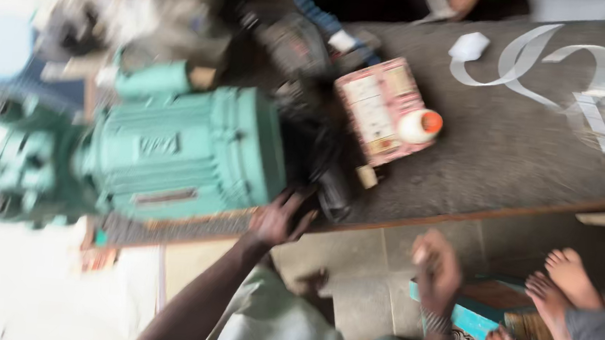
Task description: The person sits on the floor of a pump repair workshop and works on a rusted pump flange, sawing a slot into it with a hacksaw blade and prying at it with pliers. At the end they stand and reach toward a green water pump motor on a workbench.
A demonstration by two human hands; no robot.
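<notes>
Nearest me, my right hand (437, 268) hangs off the workbench (505, 157), over the tiled floor (359, 268); its fingers curl loosely together around nothing I can make out, and a patterned band sits at the wrist. A co-worker's bare feet (559, 294) rest at the lower right, partly cut off by the frame.

My left hand (278, 218) reaches up to the near edge of the workbench, fingers spread apart, the tips touching or almost touching the dark end of the green motor (181, 153); blur stops me telling which. The motor lies on its side at the left end of the workbench, its ribbed body just beyond my fingertips, with a small raised plate on its flank, unreadable.

Just right of the motor, mid-bench, lies a pink-and-cream box (379, 111), rectangular, with pale label panels; a white round cap with an orange centre (419, 126) sits at its right side. Further back right, a curled white strap (534, 66) lies toward the far edge. Everything beyond the motor is smeared grey clutter I cannot identify.
</notes>
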